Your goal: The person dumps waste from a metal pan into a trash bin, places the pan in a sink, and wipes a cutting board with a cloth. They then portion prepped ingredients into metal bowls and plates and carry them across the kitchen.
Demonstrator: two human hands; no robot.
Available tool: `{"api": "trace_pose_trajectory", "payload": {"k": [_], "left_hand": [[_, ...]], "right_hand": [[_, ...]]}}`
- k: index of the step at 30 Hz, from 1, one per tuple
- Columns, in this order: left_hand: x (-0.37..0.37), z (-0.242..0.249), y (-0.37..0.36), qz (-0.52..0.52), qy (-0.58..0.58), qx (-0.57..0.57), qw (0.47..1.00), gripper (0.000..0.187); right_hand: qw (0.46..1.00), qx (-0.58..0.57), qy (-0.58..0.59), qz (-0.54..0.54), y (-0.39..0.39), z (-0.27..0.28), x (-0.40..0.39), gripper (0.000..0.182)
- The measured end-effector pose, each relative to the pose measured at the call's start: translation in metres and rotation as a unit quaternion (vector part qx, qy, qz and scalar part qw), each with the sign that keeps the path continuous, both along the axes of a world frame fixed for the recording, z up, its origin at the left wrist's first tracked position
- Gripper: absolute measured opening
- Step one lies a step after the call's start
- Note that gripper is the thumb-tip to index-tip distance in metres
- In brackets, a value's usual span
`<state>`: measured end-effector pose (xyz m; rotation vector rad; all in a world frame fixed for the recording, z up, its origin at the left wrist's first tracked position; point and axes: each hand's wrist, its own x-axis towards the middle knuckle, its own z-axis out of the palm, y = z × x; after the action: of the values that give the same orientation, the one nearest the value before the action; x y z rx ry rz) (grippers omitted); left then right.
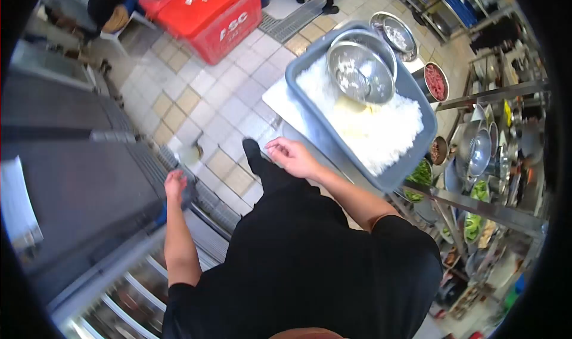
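The view looks steeply down over the person's black-clad torso onto a tiled kitchen floor.

Left hand [175,185]: located left of centre in the frame, at the edge of a dark steel cabinet [77,190]. The hand rests against the cabinet's corner, just above a glass-fronted door [128,285] at the lower left. Whether the fingers are curled round a handle or merely pressed to the edge cannot be told.

Right hand [290,156]: located at centre frame, hanging free above the floor, just beside the near edge of a grey tub [304,70]. The fingers are loosely bent and slightly spread; they hold nothing.

Grey tub: occupies the upper centre-right of the frame, tilted in view. It contains white rice [381,130] with a pale yellow patch in its middle. A steel colander [360,70] lies on the rice at the tub's far end.

Surroundings: a red crate [208,11] stands on the floor at the top of the frame. A metal rack [488,154] with bowls, greens and a pot of red meat [435,81] fills the right side.
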<state>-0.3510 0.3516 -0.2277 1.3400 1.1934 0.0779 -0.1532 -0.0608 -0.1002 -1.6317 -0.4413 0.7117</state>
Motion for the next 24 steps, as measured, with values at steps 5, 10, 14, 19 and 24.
{"api": "trace_pose_trajectory", "payload": {"k": [5,10,14,19,24], "left_hand": [[0.056,0.004,0.087,-0.134,0.102,0.030,0.985,0.014],[0.069,-0.025,0.175,-0.361,0.122,0.019,0.924,0.011],[0.134,-0.023,0.229,-0.532,0.233,0.101,0.808,0.016],[0.341,-0.064,0.323,-0.803,0.200,0.257,0.498,0.022],[0.671,-0.109,0.351,-0.631,0.190,0.104,0.745,0.019]], "right_hand": [[0.998,0.022,-0.004,-0.054,0.124,-0.022,0.128,0.029],[0.992,0.020,-0.021,-0.122,0.202,0.000,0.241,0.034],[0.980,0.002,-0.031,-0.196,0.219,0.010,0.337,0.036],[0.930,-0.065,-0.023,-0.361,0.203,-0.027,0.463,0.036],[0.863,-0.142,-0.026,-0.483,0.164,-0.060,0.506,0.034]]}}
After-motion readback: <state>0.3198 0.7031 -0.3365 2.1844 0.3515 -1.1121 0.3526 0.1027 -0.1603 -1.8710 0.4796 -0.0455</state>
